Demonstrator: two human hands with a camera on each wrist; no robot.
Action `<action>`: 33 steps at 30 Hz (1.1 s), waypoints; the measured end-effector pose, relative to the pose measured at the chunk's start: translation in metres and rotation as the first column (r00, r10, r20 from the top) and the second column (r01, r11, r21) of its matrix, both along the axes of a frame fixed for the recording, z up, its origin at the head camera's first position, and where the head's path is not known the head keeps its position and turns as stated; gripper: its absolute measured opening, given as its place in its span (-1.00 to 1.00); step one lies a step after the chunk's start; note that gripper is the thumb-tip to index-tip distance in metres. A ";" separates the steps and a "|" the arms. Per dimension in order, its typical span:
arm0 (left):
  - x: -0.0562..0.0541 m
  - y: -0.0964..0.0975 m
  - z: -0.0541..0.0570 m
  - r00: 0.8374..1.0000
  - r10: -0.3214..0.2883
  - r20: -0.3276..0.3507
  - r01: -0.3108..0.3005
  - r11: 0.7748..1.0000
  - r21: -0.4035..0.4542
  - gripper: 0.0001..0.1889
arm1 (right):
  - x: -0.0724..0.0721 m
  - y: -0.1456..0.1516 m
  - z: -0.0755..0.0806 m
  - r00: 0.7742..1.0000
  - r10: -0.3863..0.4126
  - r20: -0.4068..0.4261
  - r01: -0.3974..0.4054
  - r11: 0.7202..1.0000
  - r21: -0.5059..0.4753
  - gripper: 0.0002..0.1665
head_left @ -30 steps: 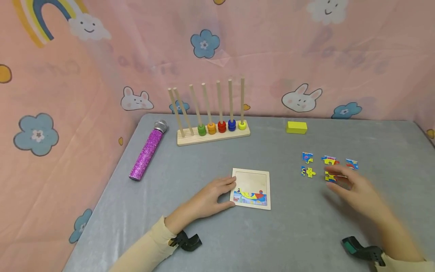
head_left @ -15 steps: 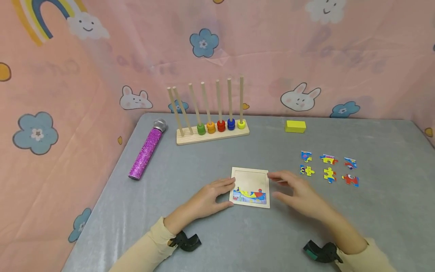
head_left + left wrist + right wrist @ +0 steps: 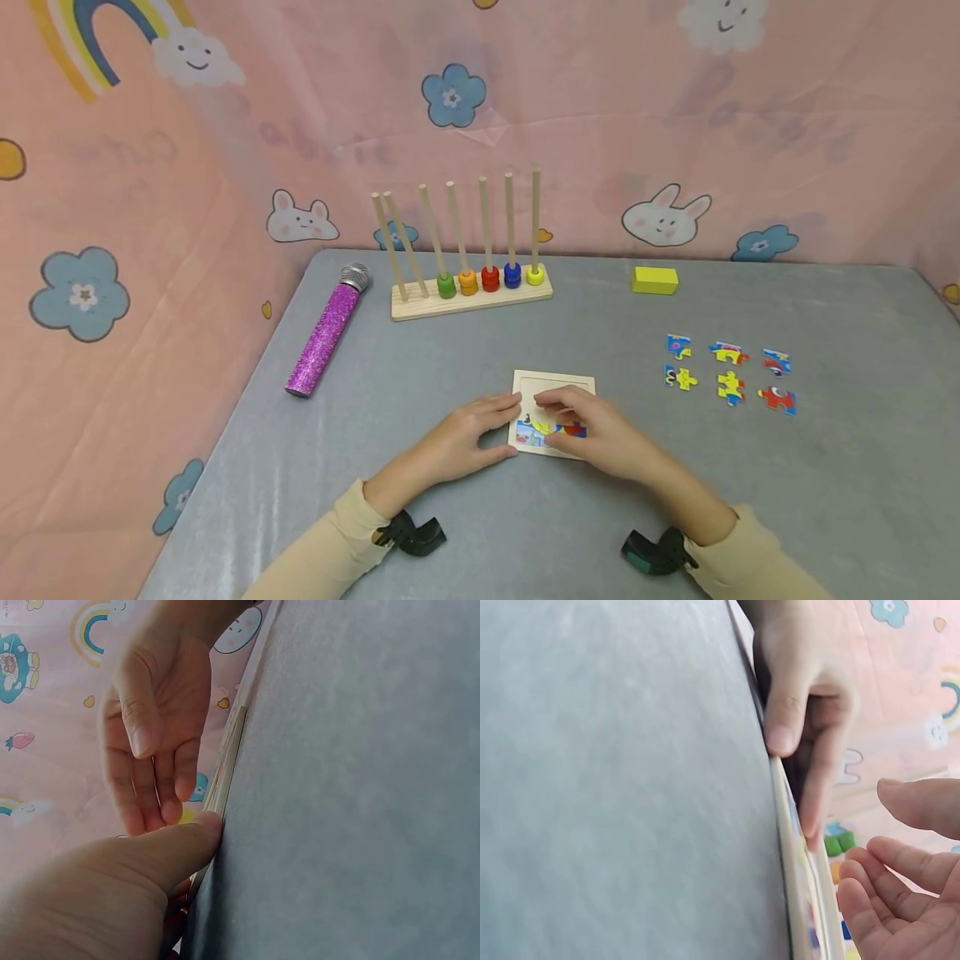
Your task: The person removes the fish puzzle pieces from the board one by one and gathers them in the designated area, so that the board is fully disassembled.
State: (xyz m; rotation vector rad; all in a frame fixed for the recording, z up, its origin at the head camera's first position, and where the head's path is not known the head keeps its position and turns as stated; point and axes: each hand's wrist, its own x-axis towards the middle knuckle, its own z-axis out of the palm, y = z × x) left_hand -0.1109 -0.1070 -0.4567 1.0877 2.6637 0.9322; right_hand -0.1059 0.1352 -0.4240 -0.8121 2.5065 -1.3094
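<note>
A square, pale wooden puzzle tray with a raised rim [image 3: 528, 387] lies flat on the grey, cloth-like worktop [image 3: 540, 529], between the hands. A multicoloured printed strip of fitted pieces [image 3: 525, 435] occupies its side nearest the person; bare wood shows beyond the strip.

The left hand [image 3: 471, 437] touches the tray's left edge, thumb at the near corner and fingers farther along, with a wide gap between them. The right hand [image 3: 600, 429] is over the tray, partly covering the strip; its fingers are loosely bent and the thumb stands well apart from them. Each wrist bears a black device, one on the left [image 3: 412, 533] and one on the right [image 3: 654, 552], beside cream sleeves [image 3: 326, 542].

To the right of the right hand and farther off, six loose blue, yellow and red jigsaw pieces [image 3: 731, 389] lie in two rows. Beyond them is a bright yellow rectangular block [image 3: 654, 281].

Beyond the left hand stands a pale wooden rack with seven upright pegs [image 3: 420, 312], carrying green, orange, red, blue and yellow rings [image 3: 490, 279]. To that hand's left, and farther away, lies a glittery purple microphone with a silver mesh head [image 3: 325, 340]. A pink cloth with printed cartoons [image 3: 570, 108] hangs behind.
</note>
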 end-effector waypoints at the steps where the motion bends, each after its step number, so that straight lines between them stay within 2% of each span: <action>1: 0.000 0.000 0.000 1.000 0.000 -0.002 0.000 1.000 0.003 -0.36 | 0.000 -0.002 -0.001 1.000 0.004 0.010 -0.004 1.000 -0.001 -0.47; 6: 0.000 0.001 -0.001 1.000 -0.005 -0.021 0.005 1.000 0.018 -0.37 | 0.001 -0.008 -0.007 0.998 0.012 0.059 -0.010 1.000 -0.027 -0.49; 10: 0.000 0.002 -0.002 1.000 -0.013 -0.020 0.013 1.000 0.027 -0.37 | 0.005 -0.011 -0.013 0.998 -0.031 0.061 0.032 0.999 -0.022 -0.53; 19: 0.002 0.000 0.005 1.000 -0.016 -0.010 0.016 0.999 0.039 -0.37 | 0.012 -0.024 -0.020 0.987 -0.129 -0.099 0.136 0.988 0.066 -0.55; 24: 0.001 0.001 0.003 0.999 -0.022 -0.047 0.024 0.999 0.044 -0.37 | 0.014 -0.029 -0.019 0.976 -0.170 -0.139 0.185 0.977 0.108 -0.55; 28: 0.000 0.001 0.002 0.998 -0.021 -0.055 0.024 0.999 0.043 -0.38 | 0.015 -0.030 -0.018 0.974 -0.189 -0.122 0.202 0.973 0.111 -0.57; 33: 0.000 0.001 0.004 0.999 -0.020 -0.032 0.021 0.999 0.047 -0.38 | 0.013 -0.031 -0.019 0.979 -0.199 -0.050 0.203 0.977 0.070 -0.58</action>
